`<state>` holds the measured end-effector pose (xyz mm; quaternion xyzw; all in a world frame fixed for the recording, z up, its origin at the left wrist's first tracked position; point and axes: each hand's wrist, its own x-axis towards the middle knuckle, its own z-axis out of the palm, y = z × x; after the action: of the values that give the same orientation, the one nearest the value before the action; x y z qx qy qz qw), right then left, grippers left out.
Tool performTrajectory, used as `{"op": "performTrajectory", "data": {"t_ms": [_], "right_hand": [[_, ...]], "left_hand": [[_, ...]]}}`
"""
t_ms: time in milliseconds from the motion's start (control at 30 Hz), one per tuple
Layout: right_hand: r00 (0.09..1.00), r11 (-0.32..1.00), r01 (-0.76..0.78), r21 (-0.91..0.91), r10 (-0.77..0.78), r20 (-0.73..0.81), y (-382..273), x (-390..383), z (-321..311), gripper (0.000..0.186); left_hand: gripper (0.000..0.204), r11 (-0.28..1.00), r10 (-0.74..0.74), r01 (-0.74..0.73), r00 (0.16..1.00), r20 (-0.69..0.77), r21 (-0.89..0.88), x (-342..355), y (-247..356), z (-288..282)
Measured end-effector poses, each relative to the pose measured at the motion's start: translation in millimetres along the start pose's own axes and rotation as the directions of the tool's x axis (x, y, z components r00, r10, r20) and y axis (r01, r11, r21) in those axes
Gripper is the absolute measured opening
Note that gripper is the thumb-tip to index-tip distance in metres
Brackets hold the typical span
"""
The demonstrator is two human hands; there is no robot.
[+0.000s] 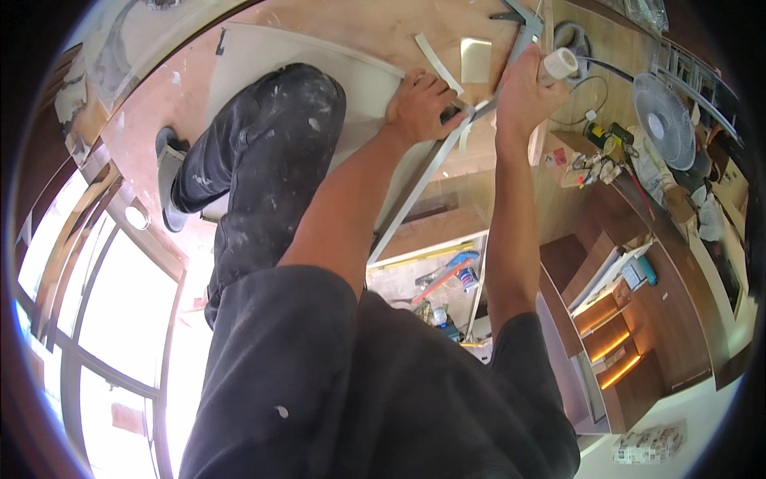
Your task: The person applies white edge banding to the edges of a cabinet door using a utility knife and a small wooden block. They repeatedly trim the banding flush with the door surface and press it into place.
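My left hand (419, 104) rests on the edge of a white board (263, 56), fingers curled around a small dark tool that is mostly hidden. A long metal straightedge (415, 195) runs diagonally across the board and passes under both hands. My right hand (523, 88) grips the upper part of that straightedge. A white tape roll (561, 62) lies just beside its thumb. My knee, in paint-stained black trousers (271, 152), presses on the board, with a grey shoe (169, 172) behind it.
A plywood floor (367, 24) lies under the board, with a loose white strip (435, 62) and a pale square offcut (475, 60). A white fan (664, 120), coiled cable (582, 96) and small tools (598, 160) sit right. Wooden cabinets (630, 335) stand lower right, bright windows (104, 303) left.
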<state>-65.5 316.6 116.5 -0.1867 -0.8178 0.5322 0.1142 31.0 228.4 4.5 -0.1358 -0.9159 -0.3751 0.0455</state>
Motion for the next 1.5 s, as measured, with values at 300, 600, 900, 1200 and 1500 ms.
{"op": "performTrajectory", "data": {"t_ms": [300,600,900,1200,1500], "right_hand": [[0.999,0.998,0.029,0.052,-0.03,0.011,12.4,7.3,7.9,0.029],[0.997,0.997,0.073,0.013,-0.073,0.008,41.8,16.2,8.4,0.025],[1.0,0.999,0.019,0.034,-0.02,0.015,32.4,17.4,12.4,0.028],[0.988,0.989,0.084,0.126,-0.066,-0.143,11.5,29.5,-48.7,0.017],[0.986,0.967,0.114,0.23,-0.082,-0.144,-61.5,-86.4,-196.7,0.025]], "left_hand": [[0.042,1.0,0.01,-0.01,1.0,-0.002,0.013,3.5,-6.3,6.8],[0.039,1.0,0.023,-0.023,1.0,-0.013,-0.013,4.7,-8.2,7.9],[0.036,0.999,0.04,-0.039,0.998,-0.044,0.022,14.9,-9.1,5.6],[0.038,0.999,0.033,-0.033,0.999,-0.017,-0.023,1.1,-8.0,8.1],[0.033,0.993,0.105,-0.094,0.977,0.183,-0.069,35.5,4.6,-0.3]]}}
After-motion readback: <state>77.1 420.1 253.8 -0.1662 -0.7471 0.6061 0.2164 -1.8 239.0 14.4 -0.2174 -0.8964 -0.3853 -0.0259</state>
